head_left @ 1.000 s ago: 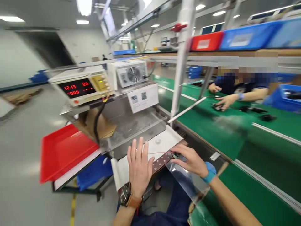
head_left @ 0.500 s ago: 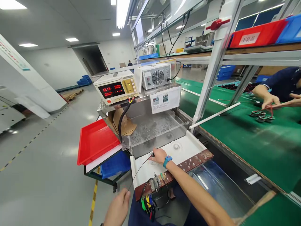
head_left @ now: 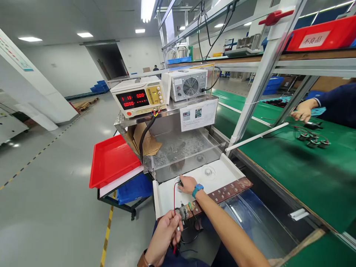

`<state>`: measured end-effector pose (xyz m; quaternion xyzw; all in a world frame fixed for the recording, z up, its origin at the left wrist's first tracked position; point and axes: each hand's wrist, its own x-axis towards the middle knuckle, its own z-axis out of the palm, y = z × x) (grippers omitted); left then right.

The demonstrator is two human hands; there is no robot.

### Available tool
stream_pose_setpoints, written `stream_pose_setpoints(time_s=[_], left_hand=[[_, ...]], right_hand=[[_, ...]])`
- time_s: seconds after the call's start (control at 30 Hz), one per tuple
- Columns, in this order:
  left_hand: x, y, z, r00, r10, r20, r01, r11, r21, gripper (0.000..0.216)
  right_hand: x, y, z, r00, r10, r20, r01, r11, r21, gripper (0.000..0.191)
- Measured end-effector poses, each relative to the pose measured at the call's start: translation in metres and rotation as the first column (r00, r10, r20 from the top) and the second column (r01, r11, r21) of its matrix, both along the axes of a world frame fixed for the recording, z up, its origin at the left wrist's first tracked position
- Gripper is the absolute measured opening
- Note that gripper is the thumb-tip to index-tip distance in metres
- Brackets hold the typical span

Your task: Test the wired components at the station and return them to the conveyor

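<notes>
My right hand (head_left: pixel 187 184), with a blue watch on its wrist, reaches over the white tray (head_left: pixel 164 194). It is closed on a small dark part (head_left: pixel 180 183), mostly hidden by the fingers. From that part a thin red wire (head_left: pixel 174 194) runs down to my left hand (head_left: pixel 167 231). My left hand pinches this wire near a brown strip (head_left: pixel 219 194) with metal studs along the tray's front edge. Clips and dark cables (head_left: pixel 191 209) sit on the strip, just right of my left fingers.
A power supply (head_left: pixel 139 97) with red digits stands on a metal shelf behind the tray. To the left is a red tray (head_left: pixel 114 159) on a cart. A co-worker's hand (head_left: pixel 303 110) is over the green table, near several round wired parts (head_left: pixel 313 142).
My left hand has come up and right, towards the studded strip. A red wire is in it now, where a dark wire ran before. The co-worker's hand has left the round parts.
</notes>
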<state>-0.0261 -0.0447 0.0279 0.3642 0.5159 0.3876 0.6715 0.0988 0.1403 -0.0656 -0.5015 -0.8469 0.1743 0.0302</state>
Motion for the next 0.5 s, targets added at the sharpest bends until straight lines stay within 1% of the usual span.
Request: stream_pose_setpoints(time_s=[0.1, 0.17, 0.2, 0.3, 0.37, 0.5], left_hand=[[0.004, 0.018, 0.003, 0.999, 0.022, 0.036, -0.024, 0.999, 0.043, 0.041], [0.005, 0.033, -0.001, 0.999, 0.036, 0.011, -0.036, 0.998, 0.048, 0.041], [0.005, 0.041, -0.004, 0.998, 0.048, -0.028, -0.046, 0.997, 0.062, 0.042], [0.009, 0.063, -0.018, 0.972, 0.123, -0.200, -0.087, 0.980, 0.181, 0.041], [0.013, 0.075, -0.030, 0.941, 0.170, -0.292, -0.094, 0.962, 0.255, 0.036], [0.023, 0.087, -0.051, 0.915, 0.180, -0.361, -0.074, 0.955, 0.287, 0.020]], right_hand=[[-0.001, 0.002, -0.001, 1.000, -0.004, 0.002, 0.004, 1.000, -0.006, 0.038], [-0.002, 0.004, -0.002, 1.000, -0.010, 0.005, 0.010, 1.000, -0.012, 0.038], [-0.003, 0.005, -0.003, 1.000, -0.014, 0.006, 0.014, 1.000, -0.015, 0.038], [-0.004, 0.007, -0.005, 1.000, -0.028, 0.008, 0.028, 0.999, -0.026, 0.040], [-0.003, 0.008, -0.006, 0.999, -0.034, 0.010, 0.035, 0.999, -0.032, 0.041], [-0.002, 0.010, -0.006, 0.999, -0.039, 0.013, 0.039, 0.998, -0.049, 0.047]])
